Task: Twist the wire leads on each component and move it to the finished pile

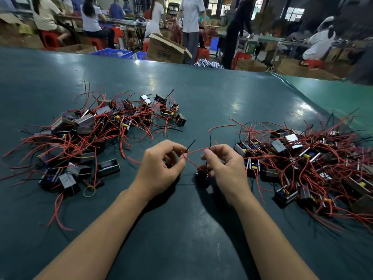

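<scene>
- Two hands are at work, both mine. My left hand (161, 166) has its grip pinched on a red lead (191, 161) and a black lead (190, 144); my right hand (224, 168) pinches a second black lead (210, 143) with the red one running across to it.
- One component (201, 176) is in play, a dark block low under my right fingers, mostly hidden by them; whether it touches the surface I cannot tell.
- Two piles lie on the surface (201, 93): the left pile (90, 134) and the right pile (312, 162), each a tangle of black blocks with red and black wires, too knotted to count. Which one is the finished pile I cannot tell.
- One yellow rubber band (89, 191) lies flat at the near edge of the left pile.
- The surface is a dark green, glossy sheet with light glare on it, curving away at the far right.
- Beyond it is a workshop: several people sit or stand at long benches, with red stools (49, 38), blue crates (113, 53) and an open cardboard box (165, 50) on the floor.
- Loose red wires from both piles reach in towards my hands, and my forearms cover the near middle of the surface.
</scene>
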Demonstrator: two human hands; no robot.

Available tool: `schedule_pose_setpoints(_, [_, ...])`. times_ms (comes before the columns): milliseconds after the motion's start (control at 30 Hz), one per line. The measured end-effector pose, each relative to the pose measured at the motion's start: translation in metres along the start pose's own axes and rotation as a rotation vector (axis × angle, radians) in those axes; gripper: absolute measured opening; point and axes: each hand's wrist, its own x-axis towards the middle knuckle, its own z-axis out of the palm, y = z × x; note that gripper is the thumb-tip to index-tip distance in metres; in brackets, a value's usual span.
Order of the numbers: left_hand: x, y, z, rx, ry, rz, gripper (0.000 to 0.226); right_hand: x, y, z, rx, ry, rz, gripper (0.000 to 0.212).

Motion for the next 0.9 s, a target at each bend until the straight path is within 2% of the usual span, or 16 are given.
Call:
schedule_pose_setpoints(167, [0.001,0.000,0.002,0.078,0.077,0.106,0.011,-0.001,-0.001,0.003,0.030,-0.002,-0.033,0.016])
schedule_pose_setpoints(333, [0.000,0.001,0.007,0.061,0.027,0.164,0.008,-0.004,-0.002,0.009,0.076,-0.041,-0.053,0.016])
schedule_pose_setpoints(433, [0.000,0.001,0.008,-0.020,-0.018,0.058,0.008,-0.006,-0.001,0.011,0.136,-0.053,-0.032,0.015])
schedule_pose_setpoints(567, [-0.001,0.003,0.013,-0.119,-0.039,-0.024,0.006,-0.004,-0.002,0.010,0.053,-0.025,-0.096,0.015])
schedule_pose_setpoints(633, [-0.002,0.003,0.016,-0.174,-0.030,-0.061,0.001,-0.004,-0.003,0.010,0.124,-0.052,-0.054,0.013])
schedule_pose_setpoints(900, [-0.002,0.009,0.022,-0.390,0.056,-0.289,0.006,-0.005,-0.006,0.009,0.240,-0.126,0.027,0.015])
